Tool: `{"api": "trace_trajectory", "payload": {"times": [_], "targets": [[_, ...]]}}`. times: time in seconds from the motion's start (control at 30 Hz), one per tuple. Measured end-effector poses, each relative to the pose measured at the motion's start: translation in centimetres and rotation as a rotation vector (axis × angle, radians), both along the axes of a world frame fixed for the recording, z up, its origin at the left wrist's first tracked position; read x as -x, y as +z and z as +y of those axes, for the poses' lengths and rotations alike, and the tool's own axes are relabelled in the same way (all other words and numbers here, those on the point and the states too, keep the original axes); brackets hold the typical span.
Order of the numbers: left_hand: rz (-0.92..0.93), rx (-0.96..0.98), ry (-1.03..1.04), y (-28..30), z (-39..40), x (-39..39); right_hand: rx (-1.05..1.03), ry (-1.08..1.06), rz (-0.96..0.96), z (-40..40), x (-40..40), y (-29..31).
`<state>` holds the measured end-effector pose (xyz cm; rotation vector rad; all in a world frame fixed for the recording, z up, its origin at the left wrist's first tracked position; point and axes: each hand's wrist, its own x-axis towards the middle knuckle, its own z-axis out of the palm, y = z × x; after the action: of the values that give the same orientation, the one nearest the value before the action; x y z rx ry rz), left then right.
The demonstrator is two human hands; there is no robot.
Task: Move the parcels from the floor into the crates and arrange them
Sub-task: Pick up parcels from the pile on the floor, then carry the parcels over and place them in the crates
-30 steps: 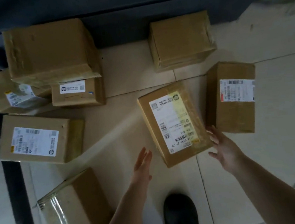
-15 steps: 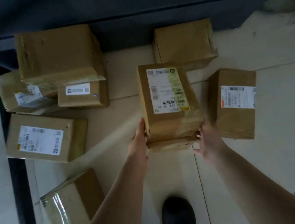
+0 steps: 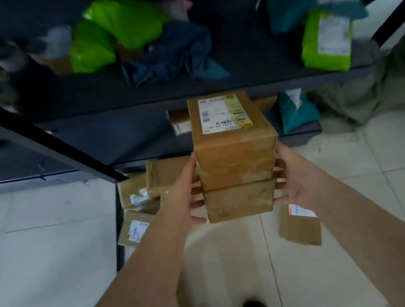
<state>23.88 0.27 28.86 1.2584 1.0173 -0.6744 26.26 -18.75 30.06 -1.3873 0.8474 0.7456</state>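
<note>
Apparently airborne, parcel (image 3: 234, 150) between left hand (image 3: 183, 194) and right hand (image 3: 294, 182).

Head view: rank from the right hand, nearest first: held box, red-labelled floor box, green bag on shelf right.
1. Held box: gripped by the right hand, at its left.
2. Red-labelled floor box: just below it.
3. Green bag: up on the shelf, far right.

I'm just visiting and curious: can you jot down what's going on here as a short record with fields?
held item: cardboard parcel, shipping label on top
left hand: grips the parcel's left side
right hand: grips its right side
parcel height: lifted clear of the floor
floor: more cardboard parcels on the tiles
behind: dark shelf with green mailer bags
</note>
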Motion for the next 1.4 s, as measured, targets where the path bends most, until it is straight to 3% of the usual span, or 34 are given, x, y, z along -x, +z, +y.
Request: {"api": "trace_trajectory", "payload": {"times": [0.27, 0.47, 0.73, 0.97, 1.17, 1.4], "targets": [[-0.153, -0.035, 0.135, 25.9, 3.9, 6.1, -0.044, 0.159, -0.157, 4.1, 4.1, 24.9], [-0.273, -0.094, 0.315, 37.4, 6.1, 15.7, -0.087, 0.404, -0.234, 7.5, 10.3, 36.2], [-0.371, -0.204, 0.655, 46.4, 7.7, 28.7, -0.179, 0.847, -0.371, 12.7, 16.6, 46.5], [-0.461, -0.414, 0.936, 54.3, 9.2, 41.8, -0.325, 1.177, -0.451, 19.4, 26.1, 54.0], [-0.483, -0.537, 1.119, 58.4, 11.6, 53.9, -0.478, 1.331, -0.49, 26.3, 36.1, 57.9], [-0.484, -0.596, 1.216, 60.1, 17.0, 65.6, -0.592, 1.469, -0.456, 34.6, 47.2, 58.5]]}}
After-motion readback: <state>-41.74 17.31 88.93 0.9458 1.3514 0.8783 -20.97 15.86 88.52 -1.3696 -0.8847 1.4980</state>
